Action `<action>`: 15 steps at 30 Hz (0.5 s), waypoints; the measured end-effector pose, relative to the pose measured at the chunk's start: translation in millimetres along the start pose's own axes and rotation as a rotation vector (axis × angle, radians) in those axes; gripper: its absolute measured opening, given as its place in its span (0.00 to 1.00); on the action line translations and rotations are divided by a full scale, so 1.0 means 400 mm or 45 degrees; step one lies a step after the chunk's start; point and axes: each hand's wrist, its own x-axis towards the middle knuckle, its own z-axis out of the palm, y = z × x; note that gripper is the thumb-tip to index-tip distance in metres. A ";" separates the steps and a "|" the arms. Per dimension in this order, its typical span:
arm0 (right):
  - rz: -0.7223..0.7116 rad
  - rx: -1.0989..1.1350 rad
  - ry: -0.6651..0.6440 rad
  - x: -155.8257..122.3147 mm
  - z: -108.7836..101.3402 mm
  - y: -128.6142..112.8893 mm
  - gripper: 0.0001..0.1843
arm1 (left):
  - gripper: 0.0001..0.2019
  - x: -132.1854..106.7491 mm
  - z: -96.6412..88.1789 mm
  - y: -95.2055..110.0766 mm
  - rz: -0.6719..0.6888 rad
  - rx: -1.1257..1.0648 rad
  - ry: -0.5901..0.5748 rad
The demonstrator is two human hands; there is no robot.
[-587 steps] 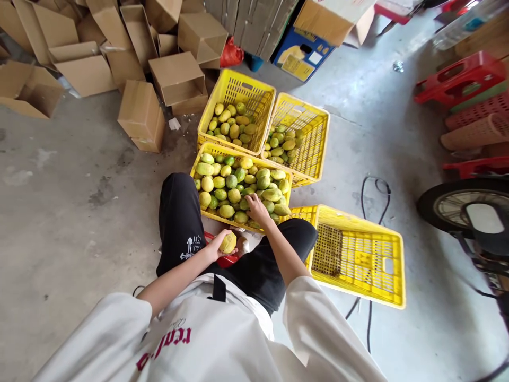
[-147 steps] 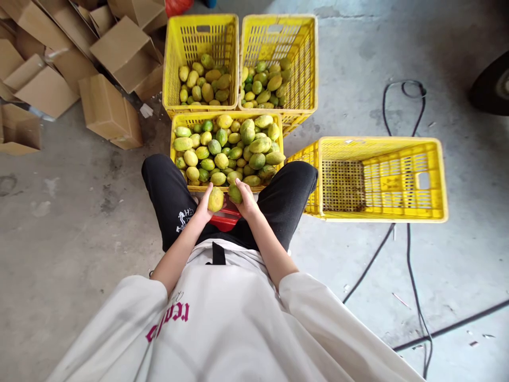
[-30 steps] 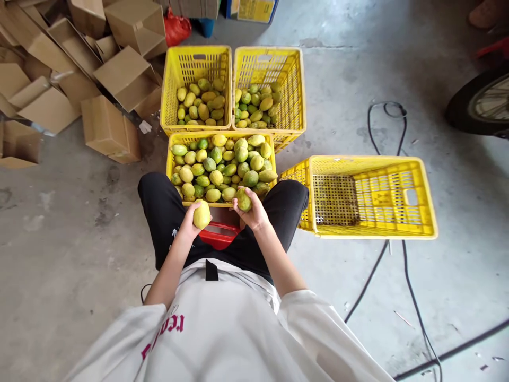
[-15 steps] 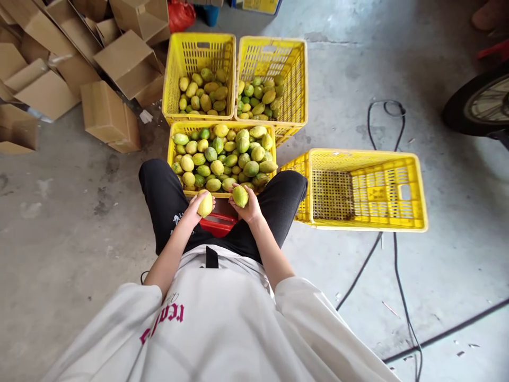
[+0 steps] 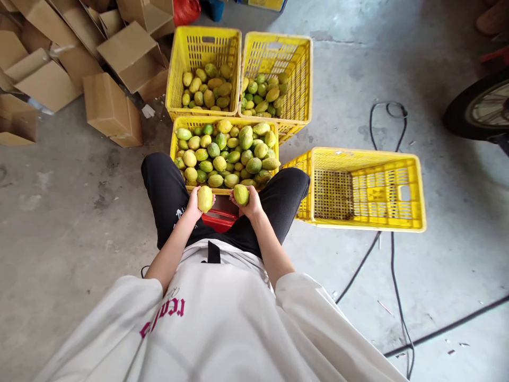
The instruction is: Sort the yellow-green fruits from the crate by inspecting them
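My left hand (image 5: 193,207) is closed around a pale yellow lemon (image 5: 205,199), held above my lap. Level with it, my right hand (image 5: 253,205) grips a greener lemon (image 5: 240,195). Both fruits face up, and the fingers beneath them are partly hidden. Just beyond my hands, between my knees, stands a yellow plastic crate (image 5: 173,139) full of green and yellow lemons (image 5: 219,163). The two hands are apart, near this crate's front rim.
Two more yellow crates, a left one (image 5: 173,69) and a right one (image 5: 300,79), hold lemons behind the full crate. At right a yellow crate (image 5: 369,191) lies tilted, its inside visible. Cardboard boxes (image 5: 105,103), a black cable (image 5: 393,281) and a wheel (image 5: 483,106) surround me.
Both lemons have been turned slightly in my hands, which stay in nearly the same place. The view has shifted a little; the crates have not visibly moved.
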 end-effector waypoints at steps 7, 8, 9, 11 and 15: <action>-0.105 0.112 0.003 -0.003 0.007 0.003 0.12 | 0.19 -0.029 0.019 0.002 0.075 -0.036 -0.019; -0.125 0.106 0.001 -0.003 0.007 0.006 0.10 | 0.17 -0.031 0.019 0.001 0.093 -0.036 -0.013; -0.135 0.092 -0.002 -0.002 0.007 0.009 0.09 | 0.14 -0.032 0.019 0.000 0.105 -0.039 0.004; -0.115 0.055 -0.022 -0.001 0.006 0.011 0.09 | 0.10 -0.032 0.017 0.001 0.109 -0.054 0.056; -0.022 0.021 -0.029 0.001 0.004 0.004 0.18 | 0.14 -0.030 0.018 0.009 0.092 -0.084 0.108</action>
